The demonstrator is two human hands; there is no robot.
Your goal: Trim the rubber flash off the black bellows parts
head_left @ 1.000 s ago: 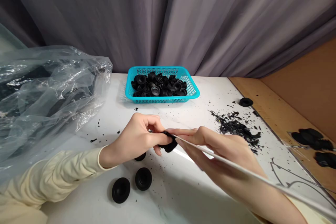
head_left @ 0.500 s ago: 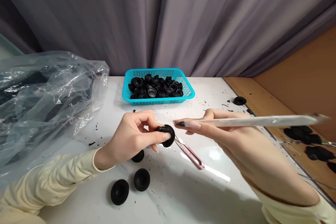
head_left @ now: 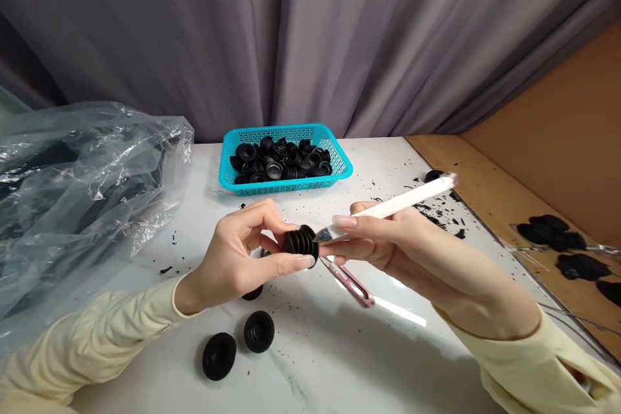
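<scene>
The left hand (head_left: 242, 255) pinches the ribbed black piece (head_left: 301, 243), axis toward the counter's (head_left: 369, 369) right edge; the right hand (head_left: 407, 239) grips the white knife (head_left: 412, 196) there.

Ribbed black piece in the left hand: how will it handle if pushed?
The ribbed black piece probably flexes, given its stacked folds. Likely light: the left hand holds it by thumb and fingertips. Being round, it may roll on edge.

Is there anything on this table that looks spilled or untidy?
Yes: black scraps lie scattered over the white table, some clustered just beyond the right hand. They look untidy beside the blue basket, which keeps its black pieces together.
</scene>
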